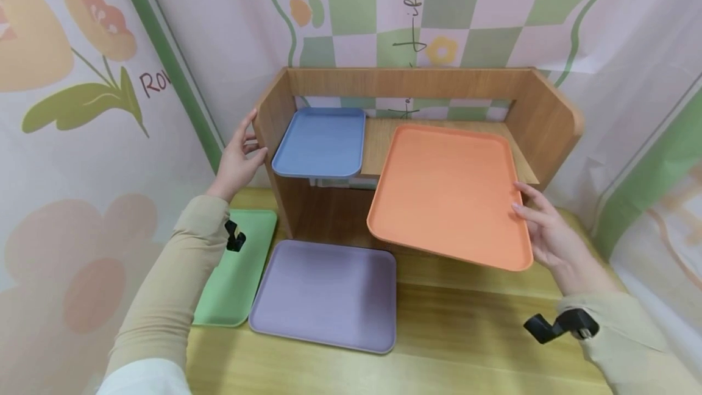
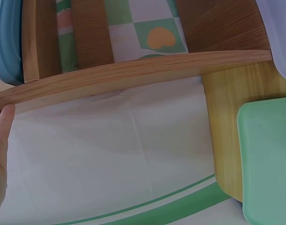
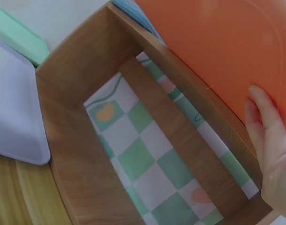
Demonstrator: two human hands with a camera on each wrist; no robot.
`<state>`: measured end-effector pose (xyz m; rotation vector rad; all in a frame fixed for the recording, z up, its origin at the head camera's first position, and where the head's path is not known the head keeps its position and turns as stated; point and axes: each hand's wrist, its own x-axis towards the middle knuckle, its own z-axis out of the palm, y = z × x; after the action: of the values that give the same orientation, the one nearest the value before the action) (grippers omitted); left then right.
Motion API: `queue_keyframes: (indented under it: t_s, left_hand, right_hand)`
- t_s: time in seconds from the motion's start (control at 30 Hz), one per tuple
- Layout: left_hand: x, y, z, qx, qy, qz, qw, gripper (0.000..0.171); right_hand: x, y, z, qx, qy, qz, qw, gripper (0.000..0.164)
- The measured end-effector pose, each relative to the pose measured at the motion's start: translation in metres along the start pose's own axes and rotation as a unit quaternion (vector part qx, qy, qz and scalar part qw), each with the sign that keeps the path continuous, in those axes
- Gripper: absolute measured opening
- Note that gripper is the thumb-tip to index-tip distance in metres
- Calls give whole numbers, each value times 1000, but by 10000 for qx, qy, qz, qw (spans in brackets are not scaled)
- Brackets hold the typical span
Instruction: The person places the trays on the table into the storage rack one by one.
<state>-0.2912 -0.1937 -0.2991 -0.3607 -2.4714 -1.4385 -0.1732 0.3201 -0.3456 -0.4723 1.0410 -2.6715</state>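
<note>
My right hand [image 1: 554, 242] grips the right edge of an orange tray [image 1: 446, 194], with fingertips on its upper face at the rim. The tray is tilted, its far part over the upper board of a wooden shelf [image 1: 411, 83] and its near corner jutting out in front. In the right wrist view my fingers [image 3: 267, 112] lie against the tray's underside. My left hand [image 1: 239, 160] rests its fingertips on the shelf's left side panel at the front edge. Close to that panel, a blue tray [image 1: 320, 142] lies on the upper board.
A purple tray [image 1: 326, 297] lies on the wooden table [image 1: 466, 346] before the shelf. Left of it, partly behind my left forearm, is a green tray [image 1: 247, 273]. A patterned cloth [image 1: 351, 5] hangs behind the shelf, and the lower compartment opens toward me.
</note>
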Motion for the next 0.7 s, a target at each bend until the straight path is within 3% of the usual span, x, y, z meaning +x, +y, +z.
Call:
queue_keyframes:
  t_s: [0.2,0.43,0.7]
  left_hand:
    - [0,0,0,-9,24,38,10000,80]
    - [0,1,0,-11,4,51,10000,80]
    - [-1,0,0,-27,15,44,10000,81]
  right_hand:
    - [13,-3,-1,-544,570,41,9969,31]
    - [31,-9,1,-1038,1384,330,9844,27]
    - [39,-12,0,-966,1435,399,9841,26]
